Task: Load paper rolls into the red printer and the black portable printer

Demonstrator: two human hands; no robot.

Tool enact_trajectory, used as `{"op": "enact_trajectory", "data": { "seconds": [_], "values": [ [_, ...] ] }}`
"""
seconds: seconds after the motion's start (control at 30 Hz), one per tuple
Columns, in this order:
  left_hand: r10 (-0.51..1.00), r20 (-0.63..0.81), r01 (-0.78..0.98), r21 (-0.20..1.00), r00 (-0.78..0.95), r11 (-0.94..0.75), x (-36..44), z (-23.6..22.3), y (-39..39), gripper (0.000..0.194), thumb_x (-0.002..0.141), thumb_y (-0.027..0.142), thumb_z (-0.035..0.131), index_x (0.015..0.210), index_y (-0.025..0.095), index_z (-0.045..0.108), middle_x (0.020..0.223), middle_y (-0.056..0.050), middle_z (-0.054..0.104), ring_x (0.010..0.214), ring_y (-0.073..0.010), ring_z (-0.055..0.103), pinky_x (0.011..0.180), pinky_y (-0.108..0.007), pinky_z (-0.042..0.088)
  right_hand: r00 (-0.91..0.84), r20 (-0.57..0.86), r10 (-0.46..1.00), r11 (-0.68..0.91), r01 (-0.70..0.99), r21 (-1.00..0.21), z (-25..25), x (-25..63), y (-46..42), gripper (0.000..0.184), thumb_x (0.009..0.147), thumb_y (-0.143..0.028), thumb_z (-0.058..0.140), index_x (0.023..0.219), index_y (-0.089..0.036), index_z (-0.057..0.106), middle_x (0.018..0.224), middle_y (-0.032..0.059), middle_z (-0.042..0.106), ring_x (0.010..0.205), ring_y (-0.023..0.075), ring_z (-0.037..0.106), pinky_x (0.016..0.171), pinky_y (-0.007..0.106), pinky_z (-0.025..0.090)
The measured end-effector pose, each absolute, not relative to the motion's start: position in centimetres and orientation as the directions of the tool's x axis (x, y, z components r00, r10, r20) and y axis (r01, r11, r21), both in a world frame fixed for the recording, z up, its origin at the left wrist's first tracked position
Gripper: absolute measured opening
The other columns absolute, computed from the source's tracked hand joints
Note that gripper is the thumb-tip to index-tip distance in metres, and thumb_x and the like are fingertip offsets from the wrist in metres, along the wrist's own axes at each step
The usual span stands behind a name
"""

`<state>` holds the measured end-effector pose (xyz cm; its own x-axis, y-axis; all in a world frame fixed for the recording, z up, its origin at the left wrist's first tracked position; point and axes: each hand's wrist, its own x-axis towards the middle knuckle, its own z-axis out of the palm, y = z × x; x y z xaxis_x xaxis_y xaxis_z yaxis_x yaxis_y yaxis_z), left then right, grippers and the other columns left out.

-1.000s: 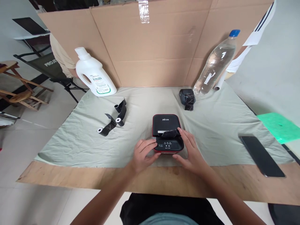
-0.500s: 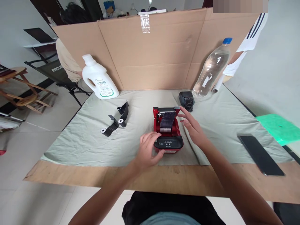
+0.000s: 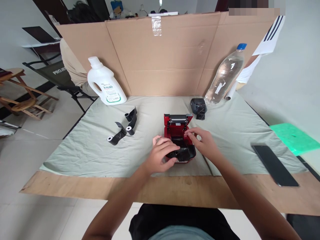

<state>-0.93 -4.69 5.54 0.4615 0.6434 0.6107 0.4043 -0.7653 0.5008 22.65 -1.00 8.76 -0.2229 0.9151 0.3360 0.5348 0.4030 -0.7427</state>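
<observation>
A small red and black printer (image 3: 177, 131) stands near the front of the cloth with its lid (image 3: 178, 119) raised. A black paper strip (image 3: 185, 154) lies draped over its front panel. My left hand (image 3: 161, 155) grips the printer's front left corner, fingers over the top and thumb at the front. At the right rim of the open compartment is my right hand (image 3: 201, 140), its thumb and fingertips pressed together; what they pinch is too small to make out. Left of the printer lie black paper rolls (image 3: 116, 136) partly unwound, one of them (image 3: 131, 121) farther back.
A white detergent bottle (image 3: 107, 85) and a clear water bottle (image 3: 225, 78) lean on a cardboard panel (image 3: 162, 56). By the water bottle sits a dark device (image 3: 198, 107) with black paper. A phone (image 3: 275, 165) and green sheet (image 3: 295, 136) lie right. People are behind the panel.
The printer's lid went from lowered to raised. The black paper hung from the lid and now lies forward over the front panel. My right hand moved from the lid down to the compartment's right rim.
</observation>
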Motion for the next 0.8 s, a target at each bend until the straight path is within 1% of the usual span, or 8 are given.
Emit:
{"op": "enact_trajectory", "data": {
  "seconds": [0.1,0.17,0.27,0.33,0.43,0.53,0.63,0.8],
  "values": [
    [0.533,0.728,0.4,0.375,0.431,-0.836,-0.7,4.4,-5.2,0.024,0.092,0.036,0.056,0.107,0.024,0.07,0.104,-0.005,0.078,0.1,-0.0246,0.063,0.11,-0.049,0.028,-0.427,0.233,0.874,0.483,0.706,-0.518,10.1,21.1,0.1,0.026,0.096,-0.02,0.051,0.107,-0.021,0.076,0.103,0.0088,0.077,0.097,0.0245,0.069,0.087,0.037,0.054],
    [0.489,0.765,0.392,0.334,0.418,-0.857,-0.5,3.9,-5.3,0.024,0.091,0.034,0.056,0.107,0.024,0.07,0.103,-0.004,0.079,0.098,-0.0236,0.063,0.11,-0.049,0.028,-0.539,0.073,0.839,0.531,0.784,-0.323,11.1,19.7,0.8,0.03,0.093,-0.013,0.051,0.107,-0.018,0.077,0.104,0.0117,0.077,0.106,0.0275,0.067,0.091,0.038,0.052],
    [0.477,0.778,0.388,0.325,0.41,-0.863,-0.2,3.7,-5.5,0.026,0.091,0.035,0.055,0.108,0.024,0.071,0.101,-0.004,0.079,0.099,-0.0229,0.063,0.11,-0.048,0.029,-0.583,-0.162,0.796,0.577,0.812,-0.088,12.3,17.6,1.7,0.023,0.088,-0.015,0.059,0.102,-0.017,0.077,0.098,0.0151,0.077,0.108,0.0333,0.066,0.086,0.039,0.05],
    [0.486,0.776,0.39,0.335,0.402,-0.858,-0.2,3.7,-5.5,0.027,0.091,0.036,0.054,0.108,0.025,0.072,0.101,-0.003,0.079,0.099,-0.0228,0.063,0.11,-0.047,0.03,-0.567,-0.252,0.784,0.581,0.814,-0.025,12.8,16.6,2.2,0.02,0.085,-0.016,0.063,0.099,-0.016,0.077,0.098,0.0164,0.077,0.104,0.0341,0.068,0.081,0.038,0.05],
    [0.485,0.785,0.387,0.34,0.385,-0.857,-0.5,3.6,-5.4,0.028,0.092,0.036,0.054,0.112,0.025,0.07,0.104,-0.003,0.078,0.102,-0.0233,0.062,0.107,-0.047,0.032,-0.533,-0.3,0.791,0.557,0.831,-0.008,12.9,16.0,2.6,0.018,0.084,-0.015,0.062,0.096,-0.015,0.075,0.099,0.0157,0.077,0.098,0.0318,0.071,0.076,0.035,0.048],
    [0.498,0.817,0.372,0.383,0.29,-0.846,-0.7,3.3,-5.2,0.037,0.095,0.039,0.052,0.125,0.023,0.064,0.115,-0.009,0.072,0.107,-0.0252,0.061,0.102,-0.046,0.037,-0.517,-0.231,0.824,0.522,0.852,-0.045,12.8,16.8,2.0,0.018,0.087,-0.016,0.061,0.101,-0.016,0.072,0.105,0.0141,0.075,0.1,0.03,0.071,0.075,0.033,0.047],
    [0.623,0.775,0.302,0.572,0.104,-0.762,-0.7,2.6,-4.9,0.045,0.099,0.042,0.048,0.137,0.02,0.054,0.126,-0.014,0.061,0.116,-0.0271,0.057,0.099,-0.044,0.044,-0.503,-0.064,0.862,0.491,0.859,-0.146,14.0,18.3,0.4,0.016,0.09,-0.02,0.06,0.103,-0.018,0.068,0.108,0.0111,0.074,0.098,0.0269,0.069,0.074,0.032,0.046],
    [0.847,0.527,0.159,0.845,-0.075,-0.511,0.1,1.2,-4.2,0.034,0.104,0.041,0.043,0.129,0.022,0.055,0.12,-0.011,0.059,0.112,-0.025,0.058,0.101,-0.044,0.049,-0.428,0.202,0.881,0.473,0.808,-0.352,18.8,18.3,-2.1,0.016,0.084,-0.026,0.064,0.099,-0.021,0.06,0.075,0.0006,0.066,0.062,0.018,0.059,0.059,0.029,0.039]
  ]
}}
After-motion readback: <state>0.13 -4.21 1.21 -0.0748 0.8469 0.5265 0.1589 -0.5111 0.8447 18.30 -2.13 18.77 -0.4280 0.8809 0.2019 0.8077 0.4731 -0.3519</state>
